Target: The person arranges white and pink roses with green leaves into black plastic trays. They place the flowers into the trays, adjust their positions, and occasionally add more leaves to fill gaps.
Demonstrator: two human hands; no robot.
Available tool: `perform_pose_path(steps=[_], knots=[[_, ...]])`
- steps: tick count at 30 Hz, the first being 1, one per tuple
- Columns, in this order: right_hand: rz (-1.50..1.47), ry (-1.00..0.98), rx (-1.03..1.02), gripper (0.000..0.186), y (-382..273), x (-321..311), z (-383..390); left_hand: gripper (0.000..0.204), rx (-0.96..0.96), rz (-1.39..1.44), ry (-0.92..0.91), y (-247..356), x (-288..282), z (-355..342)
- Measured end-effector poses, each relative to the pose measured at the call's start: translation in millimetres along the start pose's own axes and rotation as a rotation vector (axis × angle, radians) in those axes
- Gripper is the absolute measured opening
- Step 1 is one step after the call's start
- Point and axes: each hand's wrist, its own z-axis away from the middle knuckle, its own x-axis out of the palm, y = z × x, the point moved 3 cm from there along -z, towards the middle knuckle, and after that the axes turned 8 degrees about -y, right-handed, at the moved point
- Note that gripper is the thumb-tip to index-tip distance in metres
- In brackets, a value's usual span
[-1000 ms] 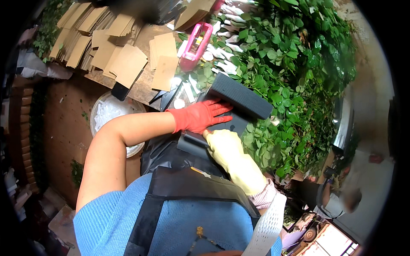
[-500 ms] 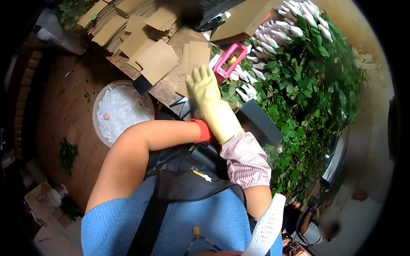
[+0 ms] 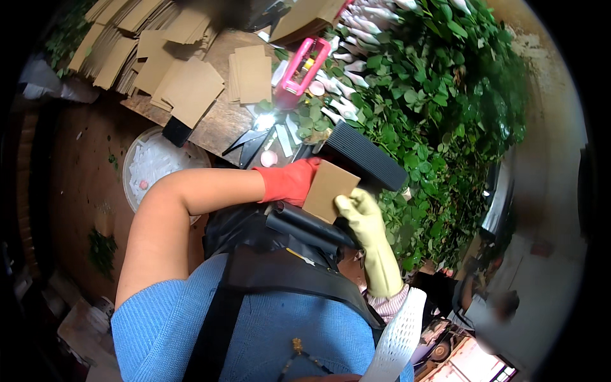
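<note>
My right hand [image 3: 363,215], in a long pale yellow rubber glove, pinches the right edge of a small brown cardboard sheet [image 3: 331,190] in front of my waist. My left hand [image 3: 293,182], in a red glove, is closed at the sheet's left edge. Its fingertips are partly hidden, and I cannot make out what they hold. Just beyond both hands stands a black ribbed block [image 3: 366,156]. A round pale pink piece [image 3: 269,158] and open scissors [image 3: 252,140] lie beyond my left hand. Black rolled material [image 3: 304,227] sits below the sheet, over my dark apron [image 3: 280,270].
The wooden table [image 3: 213,130] bears cardboard stacks [image 3: 191,89], a loose cardboard pile [image 3: 250,75] and a pink tool [image 3: 301,71]. Leafy stems [image 3: 439,146] with white-sleeved buds [image 3: 363,25] heap up at right. A round tub [image 3: 130,191] of white strips stands at left.
My right hand has come back from the cardboard pile on the table and now holds one sheet beside my left hand. The red glove, mostly covered before, now shows. The view has shifted.
</note>
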Motion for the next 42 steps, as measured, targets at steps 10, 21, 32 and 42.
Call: perform_pose_path(steps=[10, 21, 32, 42], knots=[[0.358, -0.188, 0.416, 0.044, 4, -11, -34, 0.047, 0.178, -0.860, -0.081, 24, -65, 40], [0.879, -0.280, 0.303, 0.061, -20, -2, -38, 0.048, 0.077, -0.577, -0.128, 68, -73, 27], [0.619, 0.239, -0.403, 0.038, -134, -89, -23, 0.037, -0.062, -0.630, 0.019, 84, -53, 33], [1.419, 0.771, -0.250, 0.021, -74, -237, -160, 0.041, -0.087, -0.541, -0.102, 91, -60, 22]])
